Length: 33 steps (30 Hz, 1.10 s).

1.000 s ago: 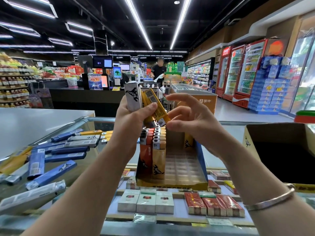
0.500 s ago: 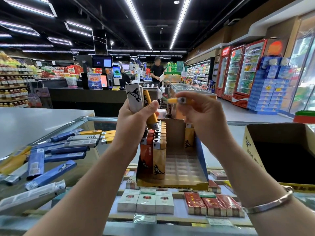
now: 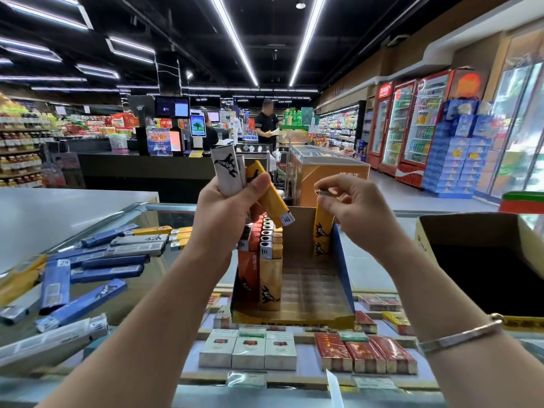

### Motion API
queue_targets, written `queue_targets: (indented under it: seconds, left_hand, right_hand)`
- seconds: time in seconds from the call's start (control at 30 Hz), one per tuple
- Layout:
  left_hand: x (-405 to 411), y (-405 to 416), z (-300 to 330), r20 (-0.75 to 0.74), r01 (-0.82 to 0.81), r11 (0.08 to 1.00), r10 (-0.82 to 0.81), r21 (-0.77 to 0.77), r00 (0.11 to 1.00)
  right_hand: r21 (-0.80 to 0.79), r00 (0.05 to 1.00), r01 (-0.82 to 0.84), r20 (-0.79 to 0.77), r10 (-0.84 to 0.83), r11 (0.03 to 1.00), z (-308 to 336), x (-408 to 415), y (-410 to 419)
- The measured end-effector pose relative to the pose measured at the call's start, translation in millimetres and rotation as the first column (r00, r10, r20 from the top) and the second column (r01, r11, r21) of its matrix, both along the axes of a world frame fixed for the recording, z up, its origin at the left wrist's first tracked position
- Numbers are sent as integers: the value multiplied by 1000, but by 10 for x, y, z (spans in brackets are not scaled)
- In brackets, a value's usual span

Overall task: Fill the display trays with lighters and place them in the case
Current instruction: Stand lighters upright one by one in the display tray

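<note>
Supermarket glass surface (image 3: 164,210), left hand (image 3: 226,213) grasping white and yellow lighters (image 3: 247,184), right hand (image 3: 350,207) pinching the top of a yellow lighter (image 3: 322,225) standing in the display tray (image 3: 343,275) below both hands, loose blue lighters (image 3: 88,272) left of them

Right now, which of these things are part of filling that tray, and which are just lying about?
Part of the job:
display tray
yellow lighter in right hand
lighters in left hand
loose lighters

Lying about:
cigarette packs
cardboard box
</note>
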<state>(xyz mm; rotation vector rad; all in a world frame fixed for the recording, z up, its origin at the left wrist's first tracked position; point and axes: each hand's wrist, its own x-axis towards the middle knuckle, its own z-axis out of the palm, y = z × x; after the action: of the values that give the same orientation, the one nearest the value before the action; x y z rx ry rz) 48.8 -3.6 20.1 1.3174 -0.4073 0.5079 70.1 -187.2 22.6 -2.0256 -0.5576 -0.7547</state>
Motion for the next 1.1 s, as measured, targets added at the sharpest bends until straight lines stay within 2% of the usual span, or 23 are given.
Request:
queue_targets:
  seconds: [0.1, 0.17, 0.5, 0.9, 1.0, 1.07, 1.1]
  left_hand:
    - [20, 7, -4, 1, -10, 1000, 10, -16, 1000]
    - [31, 12, -11, 3, -14, 1000, 14, -9, 1000]
    - [11, -31, -31, 38, -31, 998, 29, 50, 999]
    - [-9, -35, -24, 32, -76, 997, 75, 31, 997]
    - [-9, -33, -21, 37, -82, 996, 81, 23, 996]
    - [-14, -29, -13, 44, -83, 996, 83, -15, 996]
    - [-12, -25, -8, 48, -84, 996, 86, -35, 995]
  right_hand:
    - [-151, 998, 58, -25, -62, 987, -47, 35, -23]
    - [-199, 997, 62, -38, -71, 978, -66, 48, -35]
    - [-269, 987, 160, 21, -160, 950, -82, 65, -38]
    - [-395, 974, 217, 28, -225, 892, -64, 39, -52]
    - [-309, 980, 201, 69, -189, 930, -38, 13, -15]
    - [-86, 999, 33, 8, -32, 996, 18, -40, 40]
    - [56, 997, -74, -32, 76, 996, 49, -77, 69]
